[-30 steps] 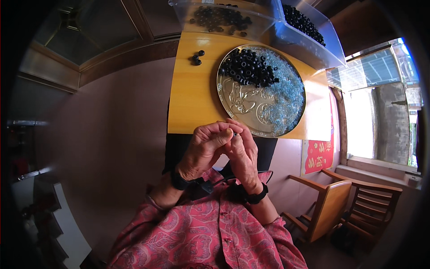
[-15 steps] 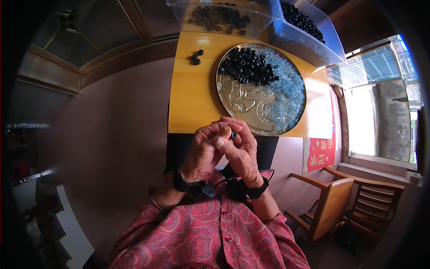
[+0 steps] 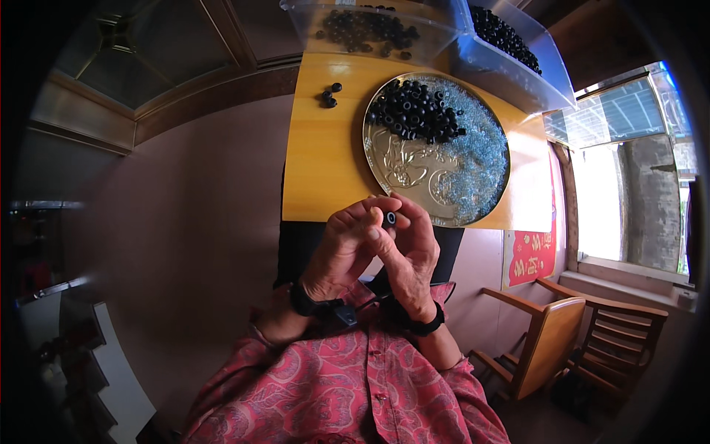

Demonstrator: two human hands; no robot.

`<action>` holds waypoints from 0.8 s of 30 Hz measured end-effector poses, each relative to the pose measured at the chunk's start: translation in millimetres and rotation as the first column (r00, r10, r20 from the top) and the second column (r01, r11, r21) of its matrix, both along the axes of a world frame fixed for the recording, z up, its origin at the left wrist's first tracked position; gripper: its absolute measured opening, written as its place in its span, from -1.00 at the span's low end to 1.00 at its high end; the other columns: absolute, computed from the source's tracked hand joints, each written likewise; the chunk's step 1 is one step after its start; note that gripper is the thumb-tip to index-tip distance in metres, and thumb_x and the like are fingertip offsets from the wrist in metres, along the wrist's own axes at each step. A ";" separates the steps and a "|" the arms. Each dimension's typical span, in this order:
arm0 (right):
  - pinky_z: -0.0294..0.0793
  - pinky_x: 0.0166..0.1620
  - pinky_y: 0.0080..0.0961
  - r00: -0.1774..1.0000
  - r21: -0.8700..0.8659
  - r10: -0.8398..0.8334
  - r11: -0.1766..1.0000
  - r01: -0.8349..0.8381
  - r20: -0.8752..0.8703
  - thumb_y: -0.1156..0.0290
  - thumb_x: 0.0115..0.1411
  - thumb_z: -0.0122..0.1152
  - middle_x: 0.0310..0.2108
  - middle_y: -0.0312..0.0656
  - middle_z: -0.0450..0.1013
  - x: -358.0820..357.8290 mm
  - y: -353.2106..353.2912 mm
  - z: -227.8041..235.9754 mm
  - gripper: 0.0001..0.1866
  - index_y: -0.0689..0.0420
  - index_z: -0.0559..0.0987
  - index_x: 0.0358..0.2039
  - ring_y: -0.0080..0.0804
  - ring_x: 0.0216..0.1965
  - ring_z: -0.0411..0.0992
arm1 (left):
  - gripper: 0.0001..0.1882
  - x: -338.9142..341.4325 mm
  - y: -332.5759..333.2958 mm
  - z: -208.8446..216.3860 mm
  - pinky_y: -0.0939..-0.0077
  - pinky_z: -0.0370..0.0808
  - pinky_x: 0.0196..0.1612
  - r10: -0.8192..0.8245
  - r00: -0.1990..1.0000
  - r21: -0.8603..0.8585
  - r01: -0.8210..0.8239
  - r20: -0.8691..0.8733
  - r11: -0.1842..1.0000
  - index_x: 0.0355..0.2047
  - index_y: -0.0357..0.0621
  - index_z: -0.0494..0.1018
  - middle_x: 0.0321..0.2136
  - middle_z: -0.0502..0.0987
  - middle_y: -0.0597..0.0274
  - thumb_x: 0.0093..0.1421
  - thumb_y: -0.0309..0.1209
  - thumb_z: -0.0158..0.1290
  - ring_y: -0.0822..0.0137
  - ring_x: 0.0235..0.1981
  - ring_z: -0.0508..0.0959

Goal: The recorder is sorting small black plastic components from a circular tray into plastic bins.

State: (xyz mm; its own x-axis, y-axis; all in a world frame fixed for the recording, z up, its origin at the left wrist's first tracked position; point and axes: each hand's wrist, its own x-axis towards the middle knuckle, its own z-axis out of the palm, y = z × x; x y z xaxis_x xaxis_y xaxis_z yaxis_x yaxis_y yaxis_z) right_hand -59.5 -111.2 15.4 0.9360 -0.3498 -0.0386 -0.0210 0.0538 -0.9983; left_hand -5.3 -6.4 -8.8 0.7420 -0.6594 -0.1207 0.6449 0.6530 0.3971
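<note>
Just off the table's near edge, my two hands meet with a black bead (image 3: pixel 390 218) between their fingertips; a pale ring shows round its hole. My left hand (image 3: pixel 342 240) pinches it from the left, thumb and fingers bunched together. On the other side, the bent fingers of my right hand (image 3: pixel 408 251) close around the bead, its thumb lying against the left fingertips. Whether a thread or anything else is gripped there I cannot make out. Beyond the hands lies a round metal tray (image 3: pixel 399 169) with an embossed pattern, bearing black beads (image 3: pixel 416 111) and small clear-blue beads (image 3: pixel 477 159).
Several loose black beads (image 3: pixel 330 96) lie on the yellow table (image 3: pixel 318 163), left of the tray. Clear plastic bins (image 3: pixel 510 89) of black beads stand at the far edge. A wooden chair (image 3: pixel 547 348) is at the lower right, near a window (image 3: pixel 629 200).
My right hand has shifted slightly right and its fingers have opened a little, so the bead shows more fully. The bead has turned its hole upward; the whole view has shifted slightly.
</note>
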 end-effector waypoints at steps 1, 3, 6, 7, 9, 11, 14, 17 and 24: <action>0.38 -0.18 -0.69 1.000 0.000 -0.003 1.000 0.003 0.000 0.45 0.10 0.38 -0.20 -0.28 0.39 -1.0 1.3 -0.2 -0.42 0.27 0.34 0.10 -0.66 -0.26 0.34 | -0.64 0.2 -0.3 0.1 0.60 0.47 -0.14 -0.003 1.000 0.000 0.003 0.000 1.000 -0.02 -0.30 0.44 -0.26 0.56 0.20 0.26 -0.32 0.10 0.51 -0.30 0.51; 0.37 -0.21 -0.71 0.997 0.041 -0.055 0.998 0.053 0.051 0.43 0.13 0.34 -0.23 -0.30 0.39 -2.0 4.7 -1.8 -0.44 0.28 0.35 0.10 -0.69 -0.31 0.32 | -0.61 0.3 -0.8 0.3 0.58 0.46 -0.16 -0.016 0.998 0.007 0.016 0.058 1.000 -0.01 -0.26 0.44 -0.21 0.55 0.15 0.23 -0.27 0.13 0.49 -0.25 0.49; 0.35 -0.22 -0.73 0.997 -0.020 -0.038 0.999 0.039 0.074 0.41 0.16 0.29 -0.26 -0.33 0.38 -2.1 3.5 -4.6 -0.45 0.27 0.34 0.13 -0.70 -0.34 0.30 | -0.63 -2.6 -0.8 4.0 0.60 0.44 -0.17 0.023 0.999 0.055 -0.024 0.022 0.998 -0.02 -0.23 0.45 -0.21 0.55 0.18 0.23 -0.31 0.13 0.49 -0.23 0.48; 0.35 -0.22 -0.73 0.997 -0.019 -0.039 0.999 0.041 0.074 0.41 0.16 0.29 -0.26 -0.33 0.38 -1.9 3.5 -4.9 -0.45 0.27 0.34 0.13 -0.70 -0.34 0.30 | -0.63 -3.7 -2.3 5.1 0.60 0.44 -0.17 0.022 1.000 0.056 -0.023 0.021 0.998 -0.02 -0.23 0.45 -0.21 0.55 0.18 0.23 -0.31 0.13 0.49 -0.23 0.48; 0.33 -0.22 -0.75 0.989 -0.041 -0.049 0.998 0.056 0.142 0.42 0.17 0.27 -0.29 -0.35 0.35 -0.6 3.4 -5.1 -0.40 0.27 0.29 0.18 -0.71 -0.36 0.27 | -0.66 -5.1 -4.5 7.2 0.58 0.48 -0.17 0.065 0.997 0.079 -0.069 0.052 0.994 -0.02 -0.23 0.45 -0.21 0.55 0.16 0.24 -0.34 0.11 0.48 -0.24 0.50; 0.35 -0.18 -0.71 0.992 -0.049 -0.025 0.998 0.032 0.125 0.42 0.18 0.25 -0.25 -0.30 0.38 -5.3 2.3 1.9 -0.38 0.27 0.26 0.21 -0.68 -0.32 0.30 | -0.67 -3.8 -3.0 11.3 0.56 0.51 -0.18 0.062 0.996 0.062 -0.066 0.071 0.996 -0.01 -0.24 0.45 -0.20 0.55 0.15 0.26 -0.34 0.08 0.48 -0.26 0.51; 0.37 -0.11 -0.65 0.997 -0.023 -0.011 1.000 0.013 0.079 0.42 0.18 0.23 -0.19 -0.21 0.42 -9.0 3.5 1.8 -0.34 0.27 0.22 0.25 -0.61 -0.25 0.34 | -0.67 -3.5 -1.8 13.7 0.53 0.55 -0.20 0.061 0.994 0.057 -0.066 0.087 0.996 0.00 -0.25 0.45 -0.19 0.55 0.13 0.29 -0.34 0.04 0.47 -0.29 0.52; 0.37 -0.10 -0.63 0.993 -0.059 -0.026 0.998 0.032 0.112 0.38 0.19 0.23 -0.15 -0.16 0.45 -7.3 3.7 -6.6 -0.33 0.26 0.20 0.26 -0.57 -0.23 0.35 | -0.67 -4.1 -1.9 12.8 0.52 0.57 -0.20 0.065 0.993 0.066 -0.072 0.103 0.995 0.00 -0.25 0.45 -0.19 0.55 0.13 0.31 -0.32 0.01 0.46 -0.32 0.52; 0.27 0.19 -0.41 0.997 -0.084 0.035 0.996 -0.030 0.063 0.31 0.30 0.12 0.14 0.04 0.32 -6.5 8.6 0.1 -0.38 0.28 0.16 0.27 -0.28 0.15 0.31 | -0.68 -7.7 -2.2 8.7 0.53 0.55 -0.18 0.098 0.980 0.081 -0.113 0.174 0.990 -0.03 -0.26 0.47 -0.21 0.53 0.15 0.33 -0.30 0.00 0.44 -0.31 0.51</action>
State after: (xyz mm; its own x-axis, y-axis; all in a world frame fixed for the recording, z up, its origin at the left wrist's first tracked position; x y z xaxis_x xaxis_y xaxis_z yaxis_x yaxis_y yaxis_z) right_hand -66.0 -102.5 15.6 0.9465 -0.3188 0.0495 0.0426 -0.0288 -0.9987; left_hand -13.0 -8.6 -0.1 0.8217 -0.5683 -0.0427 0.4925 0.6704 0.5550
